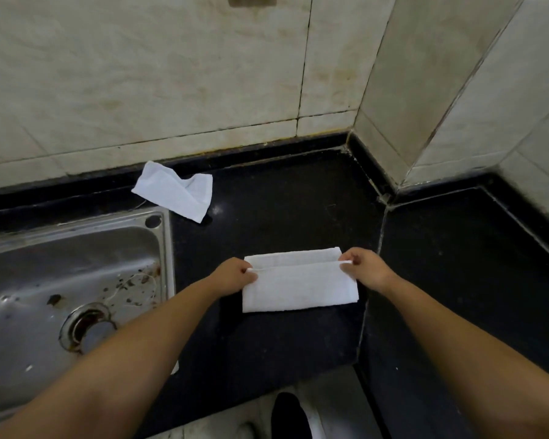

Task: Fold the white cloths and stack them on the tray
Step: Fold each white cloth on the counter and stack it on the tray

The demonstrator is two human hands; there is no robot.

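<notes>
A crumpled white terry cloth (175, 194) is seen lying loosely bunched at the back edge of the black polished stone counter (282, 198), just behind the rear right corner of the stainless steel sink (70, 274) and close to the foot of the cream tiled wall (171, 74). A second white rectangular cloth (298, 285) is laid flat near the counter's front edge, folded over on itself so that its upper layer ends a little short of the far edge and a narrow strip of the lower layer is left showing. Its surface is smooth and its corners are nearly square.

Bare dark counter is left between the two cloths, and more is seen to the right of the folded cloth, past a pale seam and up to the wall corner. The sink rim is found just to the left of the folded cloth, with a strip of counter between them.

The upper layer's left corner is pinched by the left hand (235, 274), its fingers curled. The right corner is pinched likewise by the right hand (363, 267), thumb and fingertips closed on the hem.
</notes>
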